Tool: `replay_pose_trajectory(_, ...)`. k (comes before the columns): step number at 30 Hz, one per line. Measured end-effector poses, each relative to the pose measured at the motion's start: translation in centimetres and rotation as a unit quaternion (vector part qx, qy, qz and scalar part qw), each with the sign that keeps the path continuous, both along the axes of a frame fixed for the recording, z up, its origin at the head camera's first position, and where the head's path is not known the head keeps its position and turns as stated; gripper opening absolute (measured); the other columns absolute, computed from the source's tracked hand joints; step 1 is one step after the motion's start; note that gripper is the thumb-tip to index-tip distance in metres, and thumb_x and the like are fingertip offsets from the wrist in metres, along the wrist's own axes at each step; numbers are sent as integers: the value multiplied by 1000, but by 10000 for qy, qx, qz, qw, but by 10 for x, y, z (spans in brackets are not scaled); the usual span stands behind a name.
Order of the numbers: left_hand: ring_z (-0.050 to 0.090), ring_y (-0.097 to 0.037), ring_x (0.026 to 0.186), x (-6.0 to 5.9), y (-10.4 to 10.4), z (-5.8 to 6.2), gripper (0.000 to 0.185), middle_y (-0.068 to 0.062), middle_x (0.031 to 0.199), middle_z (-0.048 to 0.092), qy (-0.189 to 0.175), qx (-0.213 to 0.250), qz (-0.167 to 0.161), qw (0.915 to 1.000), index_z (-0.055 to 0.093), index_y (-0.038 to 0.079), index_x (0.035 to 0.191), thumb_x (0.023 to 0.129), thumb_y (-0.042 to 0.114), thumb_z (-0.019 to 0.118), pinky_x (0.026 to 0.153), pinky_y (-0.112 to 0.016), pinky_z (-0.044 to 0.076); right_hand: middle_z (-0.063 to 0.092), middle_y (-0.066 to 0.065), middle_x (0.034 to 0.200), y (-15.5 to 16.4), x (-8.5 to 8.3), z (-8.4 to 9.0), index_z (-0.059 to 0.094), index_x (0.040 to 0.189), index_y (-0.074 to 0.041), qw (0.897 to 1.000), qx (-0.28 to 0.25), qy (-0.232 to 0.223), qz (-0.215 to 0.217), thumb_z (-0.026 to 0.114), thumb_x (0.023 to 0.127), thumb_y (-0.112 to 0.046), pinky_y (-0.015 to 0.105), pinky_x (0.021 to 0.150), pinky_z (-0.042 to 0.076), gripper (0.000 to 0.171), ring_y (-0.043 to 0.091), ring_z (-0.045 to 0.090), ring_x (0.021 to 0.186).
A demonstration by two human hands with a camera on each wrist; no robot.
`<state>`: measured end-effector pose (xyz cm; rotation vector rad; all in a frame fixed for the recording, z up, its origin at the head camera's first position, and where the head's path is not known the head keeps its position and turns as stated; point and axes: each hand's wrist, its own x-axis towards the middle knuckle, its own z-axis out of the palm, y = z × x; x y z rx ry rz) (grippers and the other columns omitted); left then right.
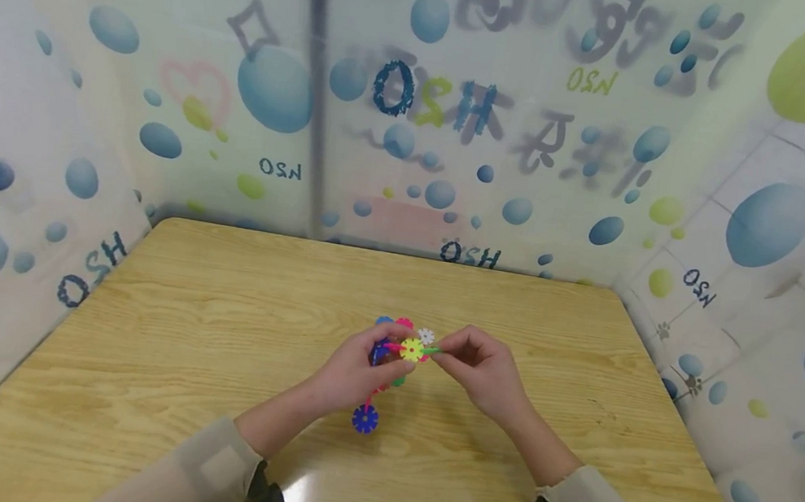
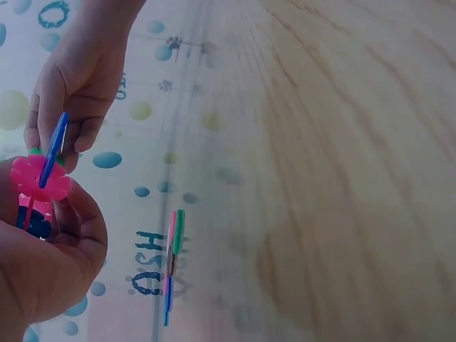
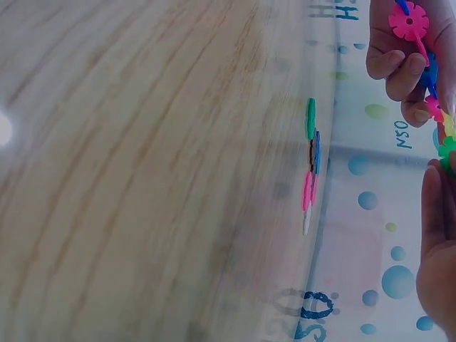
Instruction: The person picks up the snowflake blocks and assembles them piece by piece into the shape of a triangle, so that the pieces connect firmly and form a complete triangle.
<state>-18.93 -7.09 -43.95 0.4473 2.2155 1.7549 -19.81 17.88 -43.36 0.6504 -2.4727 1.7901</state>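
Bubble-patterned sheeting, printed with blue and green blobs and scattered lettering, walls in a wooden table (image 1: 218, 322) on three sides. Above the middle of the tabletop, a person holds a cluster of snowflake discs (image 1: 403, 351) between both hands, lifted clear of the wood. The left hand (image 1: 353, 370) curls its fingers round the cluster's left side (pink and blue discs peek out past the knuckles), and a blue disc (image 1: 365, 419) hangs from the cluster's underside, just below that hand. The right hand (image 1: 482, 370) pinches a green disc (image 1: 434, 351) between thumb and fingertips, pressed against the cluster's right edge beside a yellow disc (image 1: 411, 349) facing the head camera. A white disc (image 1: 426, 336) sits just above the yellow one. Pale sleeves cover both forearms. Both wrist views also show a short row of joined discs (image 3: 311, 167) standing edge-on near the table's far edge by the sheeting, well apart from the hands.
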Motion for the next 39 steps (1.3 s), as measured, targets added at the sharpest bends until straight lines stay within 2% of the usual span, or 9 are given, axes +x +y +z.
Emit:
replay_pose_trajectory(6, 61, -20, 79, 1, 0, 2, 42, -13, 102, 68, 52, 27, -69, 10000, 61, 28, 149, 109, 27, 72, 65, -25, 53, 78, 18, 108, -2, 1, 0, 76, 104, -3, 9997, -14, 240, -65, 78, 100, -3, 24, 80, 64, 5, 9, 74, 91)
replay_pose_trajectory(11, 57, -19, 75, 1, 0, 3, 40, -10, 95, 65, 75, 62, -101, 9999, 61, 28, 148, 109, 26, 72, 62, -24, 49, 79, 19, 107, -3, 3, 0, 78, 102, -2, 9995, -108, 268, -158, 79, 99, -3, 24, 80, 64, 4, 8, 74, 90)
replay_pose_trajectory(23, 56, -18, 76, -2, 2, -1, 36, -13, 100, 65, 164, 87, -169, 9997, 64, 25, 143, 108, 24, 72, 61, -22, 48, 80, 20, 106, -6, 6, -6, 78, 99, 2, 9991, -266, 172, -282, 82, 98, -3, 25, 81, 65, 7, 7, 77, 90)
replay_pose_trajectory(28, 60, -19, 79, -1, 1, -1, 36, -14, 104, 67, 131, 76, -114, 9998, 64, 29, 143, 108, 24, 73, 64, -23, 51, 80, 17, 105, -7, 5, -7, 78, 100, -2, 9992, -111, 194, -321, 82, 98, -5, 24, 82, 65, 6, 8, 76, 91)
replay_pose_trajectory(33, 66, -20, 84, 0, 1, -2, 42, -16, 109, 70, -18, 131, -80, 9999, 63, 25, 148, 108, 25, 73, 70, -27, 57, 77, 13, 106, -4, 3, -5, 77, 103, -8, 9994, 141, 220, -223, 81, 99, -6, 24, 82, 63, 6, 9, 73, 91)
replay_pose_trajectory(36, 72, -24, 87, -1, -1, -2, 45, -22, 110, 72, -136, 250, -94, 9996, 64, 25, 150, 107, 23, 75, 71, -26, 58, 75, 13, 108, -2, 1, -3, 76, 105, -8, 9995, 208, 195, -127, 80, 100, -7, 24, 82, 63, 7, 10, 73, 92)
replay_pose_trajectory(39, 78, -29, 95, -2, -4, 0, 45, -21, 116, 75, -162, 321, -40, 9993, 68, 25, 147, 104, 20, 78, 72, -25, 61, 75, 12, 109, -1, -1, -2, 75, 106, -9, 9995, 290, 120, -89, 80, 101, -8, 25, 82, 64, 7, 12, 74, 93)
